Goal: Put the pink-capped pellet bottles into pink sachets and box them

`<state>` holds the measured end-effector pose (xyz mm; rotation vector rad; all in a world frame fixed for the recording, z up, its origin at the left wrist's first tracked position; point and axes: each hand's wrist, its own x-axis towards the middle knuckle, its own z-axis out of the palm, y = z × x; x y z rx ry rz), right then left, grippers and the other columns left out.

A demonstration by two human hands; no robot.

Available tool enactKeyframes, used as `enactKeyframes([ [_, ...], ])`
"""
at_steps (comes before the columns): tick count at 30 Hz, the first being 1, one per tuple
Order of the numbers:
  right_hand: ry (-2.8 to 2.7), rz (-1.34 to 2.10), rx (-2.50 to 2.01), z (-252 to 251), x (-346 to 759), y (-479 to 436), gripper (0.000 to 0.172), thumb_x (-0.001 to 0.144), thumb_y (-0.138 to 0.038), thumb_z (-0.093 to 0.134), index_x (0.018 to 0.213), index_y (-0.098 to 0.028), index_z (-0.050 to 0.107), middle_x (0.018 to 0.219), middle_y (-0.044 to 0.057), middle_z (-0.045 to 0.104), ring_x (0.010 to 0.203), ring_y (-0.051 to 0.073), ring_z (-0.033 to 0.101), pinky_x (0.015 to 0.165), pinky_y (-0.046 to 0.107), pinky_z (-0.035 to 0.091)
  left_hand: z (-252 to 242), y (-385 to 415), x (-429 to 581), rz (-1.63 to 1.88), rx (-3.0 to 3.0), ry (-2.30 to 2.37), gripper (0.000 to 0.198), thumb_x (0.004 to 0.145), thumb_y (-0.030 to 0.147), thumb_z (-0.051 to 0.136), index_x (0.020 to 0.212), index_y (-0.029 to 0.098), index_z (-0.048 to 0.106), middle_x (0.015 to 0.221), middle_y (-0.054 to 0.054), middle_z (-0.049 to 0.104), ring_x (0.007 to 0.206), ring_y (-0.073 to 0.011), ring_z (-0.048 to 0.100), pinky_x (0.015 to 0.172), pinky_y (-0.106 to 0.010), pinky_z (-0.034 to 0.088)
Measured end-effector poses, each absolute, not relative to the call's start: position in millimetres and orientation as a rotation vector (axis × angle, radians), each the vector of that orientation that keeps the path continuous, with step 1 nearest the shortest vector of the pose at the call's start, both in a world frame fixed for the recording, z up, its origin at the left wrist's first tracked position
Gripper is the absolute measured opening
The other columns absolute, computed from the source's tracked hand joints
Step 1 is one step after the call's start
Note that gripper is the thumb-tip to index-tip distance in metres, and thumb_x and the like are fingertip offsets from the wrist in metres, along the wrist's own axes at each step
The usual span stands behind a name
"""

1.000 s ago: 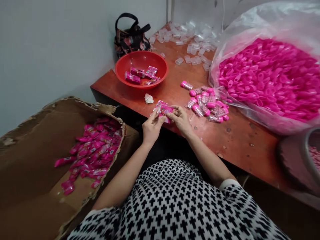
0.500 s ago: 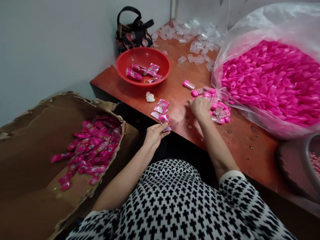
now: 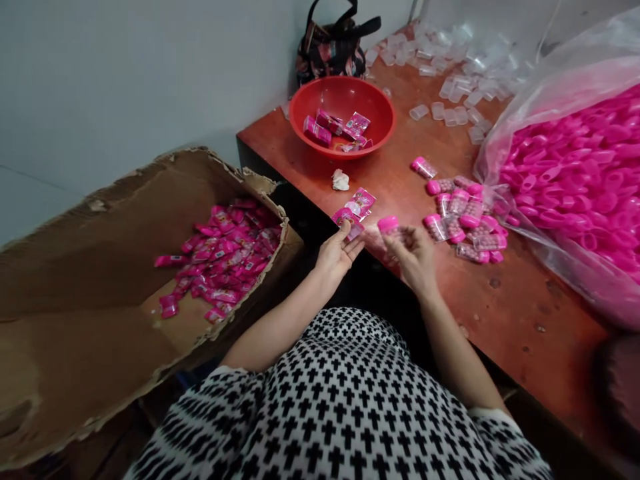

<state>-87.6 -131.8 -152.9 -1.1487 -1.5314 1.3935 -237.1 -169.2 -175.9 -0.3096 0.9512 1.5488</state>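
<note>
At the table's front edge my left hand [image 3: 337, 254] holds a pink printed sleeve [image 3: 350, 223] between thumb and fingers. Another pink sleeve [image 3: 363, 199] lies just behind it on the table. My right hand [image 3: 414, 259], a little to the right, grips a small clear container with a pink cap [image 3: 387, 225], its body partly hidden by the fingers. Several like containers of pink beads [image 3: 460, 202] lie in a pile behind and right of that hand. One container [image 3: 423, 167] lies apart at the back of the pile.
A red bowl [image 3: 385, 125] holds pink packs, with a crumpled white piece [image 3: 341, 180] before it. Cardboard box [image 3: 115, 267] with pink packs is at left. Bag of pink parts [image 3: 580, 180], clear empty containers [image 3: 455, 90] and a dark handbag [image 3: 333, 57] stand on the table [image 3: 505, 320].
My right hand has moved left from the pile with a pink-capped container in it, close to my left hand. The view has turned right.
</note>
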Motion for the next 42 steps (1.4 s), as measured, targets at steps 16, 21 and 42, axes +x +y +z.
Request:
enactKeyframes([
  [16, -1.262, 1.472, -1.137, -177, -107, -180, 0.034, 0.075, -0.039, 0.067, 0.099, -0.021, 0.051, 0.08, -0.003, 0.06, 0.055, 0.009, 0.062, 0.05, 0.023, 0.058, -166, -166, -218, 1.564, -0.274, 0.88, 0.02, 0.07, 0.029, 0.074, 0.074, 0.013, 0.063, 0.07, -0.004, 0.067, 0.06, -0.0115, 0.063, 0.06, -0.023, 0.052],
  [21, -1.267, 1.469, -1.114, -179, -106, -179, 0.033, 0.075, -0.037, 0.068, 0.099, -0.021, 0.051, 0.082, -0.002, 0.062, 0.058, 0.009, 0.063, 0.052, 0.024, 0.059, -163, -169, -215, 1.583, -0.109, 0.929, 0.026, 0.064, 0.03, 0.078, 0.072, 0.013, 0.061, 0.064, -0.001, 0.064, 0.055, -0.009, 0.06, 0.057, -0.021, 0.049],
  [42, -1.042, 1.612, -1.003, -178, -103, -170, 0.042, 0.071, -0.036, 0.072, 0.098, -0.024, 0.041, 0.069, -0.006, 0.065, 0.05, 0.011, 0.063, 0.046, 0.023, 0.054, -164, -171, -218, 1.478, 0.452, 1.14, 0.028, 0.056, 0.032, 0.081, 0.055, 0.01, 0.063, 0.057, -0.001, 0.061, 0.054, -0.0094, 0.057, 0.059, -0.024, 0.048],
])
